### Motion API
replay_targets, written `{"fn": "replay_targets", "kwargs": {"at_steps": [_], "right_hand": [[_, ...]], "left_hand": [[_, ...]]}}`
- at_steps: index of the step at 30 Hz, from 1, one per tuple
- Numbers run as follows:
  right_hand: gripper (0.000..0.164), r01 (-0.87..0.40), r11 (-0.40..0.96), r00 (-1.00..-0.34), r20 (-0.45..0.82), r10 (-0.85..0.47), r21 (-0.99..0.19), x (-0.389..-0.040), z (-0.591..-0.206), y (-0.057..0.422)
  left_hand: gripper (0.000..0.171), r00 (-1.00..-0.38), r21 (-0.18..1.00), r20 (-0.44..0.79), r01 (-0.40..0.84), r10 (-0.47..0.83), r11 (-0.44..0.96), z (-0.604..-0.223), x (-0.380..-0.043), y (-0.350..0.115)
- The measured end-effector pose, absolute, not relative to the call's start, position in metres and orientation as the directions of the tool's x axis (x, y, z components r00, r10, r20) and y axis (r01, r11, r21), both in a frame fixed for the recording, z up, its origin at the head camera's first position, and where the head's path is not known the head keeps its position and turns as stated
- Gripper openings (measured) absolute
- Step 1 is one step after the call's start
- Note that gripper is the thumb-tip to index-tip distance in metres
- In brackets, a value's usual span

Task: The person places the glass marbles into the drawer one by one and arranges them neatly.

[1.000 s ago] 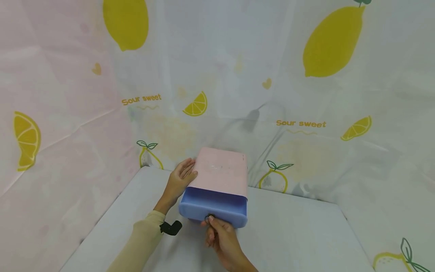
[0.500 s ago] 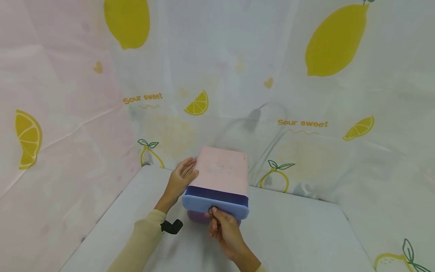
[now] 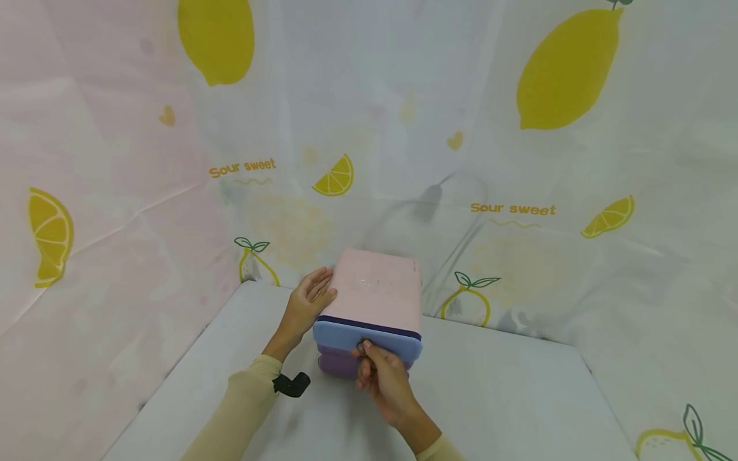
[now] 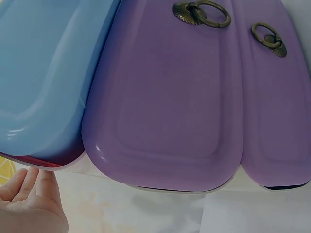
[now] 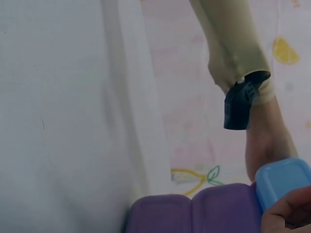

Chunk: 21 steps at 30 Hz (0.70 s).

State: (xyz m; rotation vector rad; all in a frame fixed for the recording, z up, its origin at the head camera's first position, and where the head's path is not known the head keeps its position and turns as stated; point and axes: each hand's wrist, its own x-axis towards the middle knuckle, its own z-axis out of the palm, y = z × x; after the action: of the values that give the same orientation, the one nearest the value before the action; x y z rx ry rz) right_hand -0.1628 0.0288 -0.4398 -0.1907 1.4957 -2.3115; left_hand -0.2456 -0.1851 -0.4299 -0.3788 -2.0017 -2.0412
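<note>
A small drawer cabinet [image 3: 377, 288] with a pink top stands on the white table. Its light blue top drawer [image 3: 340, 336] sticks out only slightly, a thin dark gap showing behind its front. My right hand [image 3: 387, 381] pinches the ring pull at the middle of that front. Against the cabinet's left side rests my left hand [image 3: 304, 307], fingers extended and thumb near the top edge. Below the blue front are two purple drawers, a middle one [image 4: 160, 87] and a bottom one [image 4: 274, 107], each bearing a bronze-coloured ring pull.
White table surface [image 3: 507, 390] extends to both sides of the cabinet. Lemon-printed cloth walls [image 3: 380, 141] rise at the back and sides. A black wrist camera [image 3: 292, 385] sits on the left sleeve.
The blue drawer has slid inward from well open to nearly closed, the right hand moving forward with its ring pull. The purple drawers have come into sight. The left hand has stayed in place.
</note>
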Motion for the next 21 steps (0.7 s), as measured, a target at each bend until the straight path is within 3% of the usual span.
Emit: {"fn": "replay_targets", "kwargs": {"at_steps": [21], "right_hand": [[0.031, 0.220, -0.367, -0.928, -0.078, -0.363, -0.904, -0.176, -0.440, 0.026]], "left_hand": [[0.066, -0.943, 0.942, 0.331, 0.328, 0.040, -0.067, -0.413, -0.235, -0.184]]}}
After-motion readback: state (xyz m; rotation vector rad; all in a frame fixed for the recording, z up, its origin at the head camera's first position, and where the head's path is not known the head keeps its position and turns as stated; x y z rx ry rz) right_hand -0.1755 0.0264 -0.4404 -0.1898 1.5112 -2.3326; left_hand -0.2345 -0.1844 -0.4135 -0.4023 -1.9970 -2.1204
